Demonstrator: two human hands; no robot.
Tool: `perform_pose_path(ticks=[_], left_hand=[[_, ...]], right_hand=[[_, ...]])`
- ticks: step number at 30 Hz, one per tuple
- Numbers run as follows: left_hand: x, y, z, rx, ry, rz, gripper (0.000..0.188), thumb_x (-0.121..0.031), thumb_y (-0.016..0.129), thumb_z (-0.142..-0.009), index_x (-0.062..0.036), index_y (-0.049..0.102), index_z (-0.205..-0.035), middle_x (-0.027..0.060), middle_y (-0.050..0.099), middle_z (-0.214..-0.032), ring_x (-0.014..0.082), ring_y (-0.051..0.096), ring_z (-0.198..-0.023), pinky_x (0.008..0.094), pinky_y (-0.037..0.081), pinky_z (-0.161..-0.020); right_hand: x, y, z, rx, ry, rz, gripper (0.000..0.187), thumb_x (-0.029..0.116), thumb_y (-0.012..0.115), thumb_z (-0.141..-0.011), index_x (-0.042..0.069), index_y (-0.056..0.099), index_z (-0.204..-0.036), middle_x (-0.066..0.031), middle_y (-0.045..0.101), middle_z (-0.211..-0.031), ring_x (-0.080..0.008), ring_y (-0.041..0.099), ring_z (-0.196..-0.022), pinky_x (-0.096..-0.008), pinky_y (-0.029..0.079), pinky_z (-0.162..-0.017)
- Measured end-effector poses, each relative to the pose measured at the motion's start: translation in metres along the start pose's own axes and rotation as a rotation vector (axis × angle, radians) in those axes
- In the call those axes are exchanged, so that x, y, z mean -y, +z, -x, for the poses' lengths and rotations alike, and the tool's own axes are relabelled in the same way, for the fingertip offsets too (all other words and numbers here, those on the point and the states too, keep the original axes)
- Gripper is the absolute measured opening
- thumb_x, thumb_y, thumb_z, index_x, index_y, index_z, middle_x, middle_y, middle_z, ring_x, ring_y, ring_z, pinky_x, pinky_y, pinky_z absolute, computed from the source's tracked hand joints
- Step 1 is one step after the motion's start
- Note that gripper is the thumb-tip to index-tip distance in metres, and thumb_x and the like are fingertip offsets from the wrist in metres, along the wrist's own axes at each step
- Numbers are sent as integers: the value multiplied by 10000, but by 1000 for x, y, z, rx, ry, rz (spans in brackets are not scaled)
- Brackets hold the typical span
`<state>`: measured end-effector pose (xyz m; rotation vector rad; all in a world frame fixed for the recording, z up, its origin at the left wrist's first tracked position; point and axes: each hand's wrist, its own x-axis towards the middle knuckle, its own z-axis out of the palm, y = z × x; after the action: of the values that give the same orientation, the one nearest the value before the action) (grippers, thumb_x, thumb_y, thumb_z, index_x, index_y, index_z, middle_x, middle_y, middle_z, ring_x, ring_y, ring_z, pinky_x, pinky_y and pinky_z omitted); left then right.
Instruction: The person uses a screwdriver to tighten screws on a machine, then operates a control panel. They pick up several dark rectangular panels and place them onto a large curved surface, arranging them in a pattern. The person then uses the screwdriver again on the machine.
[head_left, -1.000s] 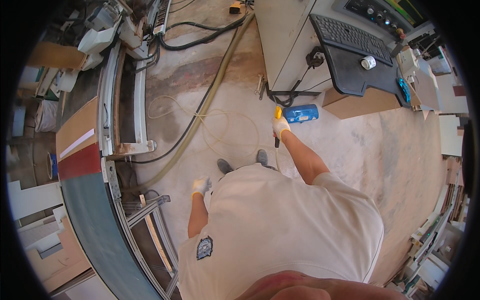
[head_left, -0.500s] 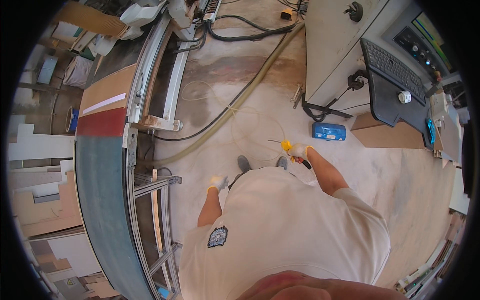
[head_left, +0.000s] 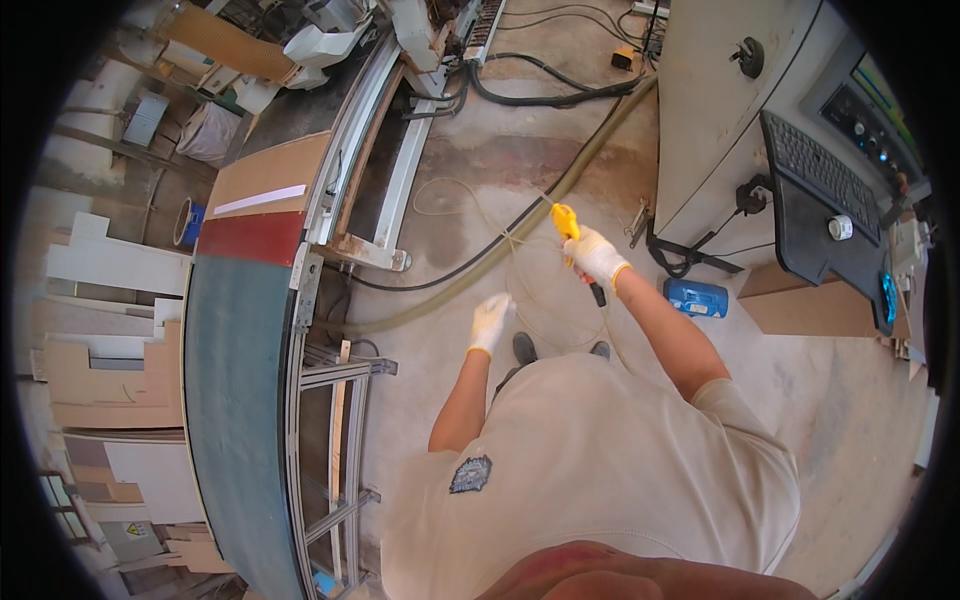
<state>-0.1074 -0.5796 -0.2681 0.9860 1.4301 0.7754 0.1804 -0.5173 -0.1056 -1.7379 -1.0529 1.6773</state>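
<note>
A long conveyor (head_left: 235, 400) with a dark green belt curves down the left of the view on a grey metal frame (head_left: 335, 440), with pale offcut boards (head_left: 100, 340) stacked beyond it. To the right stands a grey machine cabinet (head_left: 715, 110) carrying a black keyboard shelf (head_left: 815, 205). A thick olive hose (head_left: 520, 230) runs across the concrete floor (head_left: 500, 160) beside a black cable (head_left: 450, 265), and a blue box (head_left: 697, 297) lies on the floor near the cabinet's foot.

The right hand (head_left: 597, 255), in a white glove, is clenched round a small tool with a yellow nozzle (head_left: 565, 220) and a dark lower end, held out in front of the body above the floor. It looks like an air blow gun, though the view is too small to be sure. A thin pale line (head_left: 480, 205) loops on the floor near it and may be its feed.

The left hand (head_left: 490, 322), also gloved, hangs apart from the tool with fingers loosely extended, holding nothing.

I judge the tool light and rigid, easy for one hand. The handle below the nozzle is the sound place to grip, as now. Any trailing line would be limp and could drag or snag on the hose.
</note>
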Motion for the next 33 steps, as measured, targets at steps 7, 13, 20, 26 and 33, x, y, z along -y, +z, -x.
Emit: perform_pose_path(ticks=[7,13,20,26,33], left_hand=[[-152,73,-8,-172,165,-335,509,-476,655,-984,-20,687,-1209,187,720,-1197,319,674,-1126,430,505,-970],[-156,36,-30,-341,93,-145,475,-455,588,-980,9,692,-994,196,735,-831,329,736,-772,460,563,-725],[-189,-74,-59,-524,87,12,420,-416,555,-1011,-27,601,-861,120,629,-626,248,637,-506,406,518,-492],[-198,-125,-62,-588,73,136,366,-390,589,-1014,-38,591,-913,109,605,-615,240,608,-489,388,498,-467],[-223,-113,-71,-269,155,278,295,-374,657,-977,-88,621,-911,93,603,-621,218,583,-471,368,514,-456]], right_hand=[[6,72,2,-64,-385,637,473,190,582,-958,31,507,-1397,-308,677,-1219,-468,634,-1173,-509,517,-989],[-11,105,25,-28,-599,749,520,158,612,-911,37,481,-1400,-310,604,-1340,-454,623,-1187,-514,524,-988],[-85,74,32,411,-349,831,579,261,674,-897,51,546,-1421,-238,670,-1303,-408,640,-1205,-462,512,-1027],[-204,-10,29,197,-22,962,521,355,679,-903,67,650,-1337,-208,704,-1267,-398,652,-1202,-461,514,-1028],[-276,-63,46,-128,202,1073,310,294,597,-951,67,734,-1111,-224,722,-1180,-410,672,-1147,-495,527,-983]])
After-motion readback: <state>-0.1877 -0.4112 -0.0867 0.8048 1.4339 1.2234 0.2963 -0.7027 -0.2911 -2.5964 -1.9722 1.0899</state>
